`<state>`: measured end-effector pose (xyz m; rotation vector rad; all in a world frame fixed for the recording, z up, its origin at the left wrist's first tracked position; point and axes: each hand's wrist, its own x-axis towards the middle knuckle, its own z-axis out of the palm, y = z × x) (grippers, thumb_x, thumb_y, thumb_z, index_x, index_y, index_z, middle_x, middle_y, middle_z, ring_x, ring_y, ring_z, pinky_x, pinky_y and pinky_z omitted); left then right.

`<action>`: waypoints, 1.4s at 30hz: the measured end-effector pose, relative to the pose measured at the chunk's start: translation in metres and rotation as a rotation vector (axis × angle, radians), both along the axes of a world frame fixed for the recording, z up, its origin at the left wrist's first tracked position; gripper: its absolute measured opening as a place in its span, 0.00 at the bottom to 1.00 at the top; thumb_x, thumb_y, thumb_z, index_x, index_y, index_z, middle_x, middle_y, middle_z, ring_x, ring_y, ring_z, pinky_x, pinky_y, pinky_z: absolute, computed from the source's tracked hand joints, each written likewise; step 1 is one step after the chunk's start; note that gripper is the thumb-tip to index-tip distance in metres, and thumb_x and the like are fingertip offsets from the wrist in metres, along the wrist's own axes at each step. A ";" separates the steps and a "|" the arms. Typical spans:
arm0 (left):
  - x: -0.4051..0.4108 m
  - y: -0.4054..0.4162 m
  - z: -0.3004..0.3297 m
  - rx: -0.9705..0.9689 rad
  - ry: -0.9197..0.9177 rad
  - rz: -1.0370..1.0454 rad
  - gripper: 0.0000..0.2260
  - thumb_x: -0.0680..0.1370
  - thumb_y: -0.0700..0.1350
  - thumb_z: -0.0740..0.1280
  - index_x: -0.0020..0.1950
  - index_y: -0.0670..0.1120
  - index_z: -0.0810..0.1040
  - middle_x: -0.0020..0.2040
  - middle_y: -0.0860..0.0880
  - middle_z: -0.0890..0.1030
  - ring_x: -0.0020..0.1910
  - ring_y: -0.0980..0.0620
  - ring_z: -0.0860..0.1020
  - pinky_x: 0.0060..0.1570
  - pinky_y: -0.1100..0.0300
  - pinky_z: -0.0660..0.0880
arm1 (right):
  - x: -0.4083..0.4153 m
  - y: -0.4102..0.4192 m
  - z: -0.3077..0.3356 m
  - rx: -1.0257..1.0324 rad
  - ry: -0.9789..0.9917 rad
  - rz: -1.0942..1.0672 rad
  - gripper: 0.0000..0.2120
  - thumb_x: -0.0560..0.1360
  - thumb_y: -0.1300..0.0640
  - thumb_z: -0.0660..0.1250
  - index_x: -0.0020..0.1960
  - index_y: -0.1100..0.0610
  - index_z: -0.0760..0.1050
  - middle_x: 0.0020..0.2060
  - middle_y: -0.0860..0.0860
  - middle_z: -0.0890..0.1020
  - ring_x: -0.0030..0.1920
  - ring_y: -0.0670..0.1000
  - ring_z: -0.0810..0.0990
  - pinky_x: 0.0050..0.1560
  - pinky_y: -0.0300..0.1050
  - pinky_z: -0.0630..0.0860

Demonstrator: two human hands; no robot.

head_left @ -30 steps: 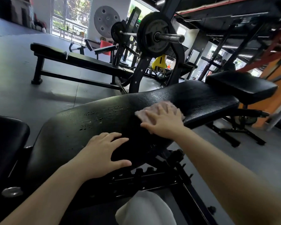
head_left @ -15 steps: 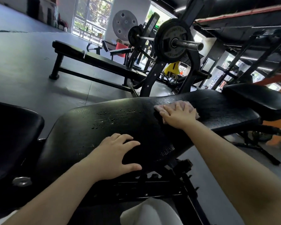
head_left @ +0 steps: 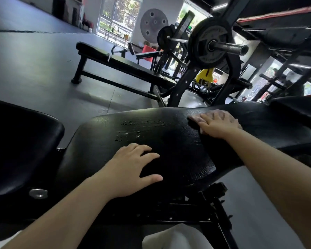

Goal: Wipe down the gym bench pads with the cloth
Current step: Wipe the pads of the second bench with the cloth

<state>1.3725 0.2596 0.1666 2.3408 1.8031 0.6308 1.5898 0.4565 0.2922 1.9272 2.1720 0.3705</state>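
Pressing flat, the right hand is spread over the pinkish cloth near the long bench pad's far edge. The limp, light cloth is best pinned under the palm. The left hand rests open near the wet, likely slippery vinyl's near edge; droplets remain between.

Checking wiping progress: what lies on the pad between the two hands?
Head view: bare black pad between left hand and right hand; droplets sit farther left.

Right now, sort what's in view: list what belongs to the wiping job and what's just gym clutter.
Job: cloth under right hand; long bench pad; left hand braced on it; droplets; seat pad.
Clutter: barbell plate; flat bench; yellow sign.
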 end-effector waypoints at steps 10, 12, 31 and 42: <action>-0.032 0.019 -0.009 -0.067 -0.068 0.226 0.44 0.62 0.78 0.38 0.70 0.60 0.66 0.70 0.57 0.66 0.69 0.53 0.62 0.68 0.56 0.60 | -0.082 -0.046 -0.052 -0.150 -0.122 0.391 0.25 0.79 0.36 0.44 0.75 0.35 0.45 0.77 0.49 0.42 0.76 0.59 0.38 0.71 0.66 0.39; -0.037 0.025 -0.009 -0.130 -0.114 0.227 0.35 0.69 0.75 0.44 0.69 0.60 0.67 0.69 0.57 0.67 0.69 0.53 0.63 0.67 0.54 0.60 | -0.063 -0.039 -0.042 -0.136 -0.122 0.391 0.25 0.79 0.36 0.43 0.75 0.35 0.44 0.77 0.47 0.42 0.76 0.56 0.38 0.72 0.65 0.42; -0.045 0.031 -0.004 -0.193 -0.104 0.196 0.22 0.76 0.65 0.56 0.68 0.60 0.65 0.67 0.57 0.66 0.66 0.53 0.64 0.64 0.53 0.66 | -0.117 0.007 -0.053 -0.189 -0.143 0.353 0.26 0.78 0.35 0.42 0.75 0.35 0.41 0.77 0.48 0.39 0.75 0.60 0.36 0.70 0.69 0.39; -0.049 0.025 -0.007 -0.171 -0.036 0.146 0.26 0.77 0.65 0.54 0.73 0.60 0.59 0.72 0.58 0.61 0.69 0.54 0.60 0.67 0.55 0.64 | -0.138 0.033 -0.047 -0.168 0.011 0.115 0.30 0.79 0.39 0.51 0.76 0.39 0.41 0.76 0.54 0.37 0.73 0.67 0.34 0.68 0.71 0.34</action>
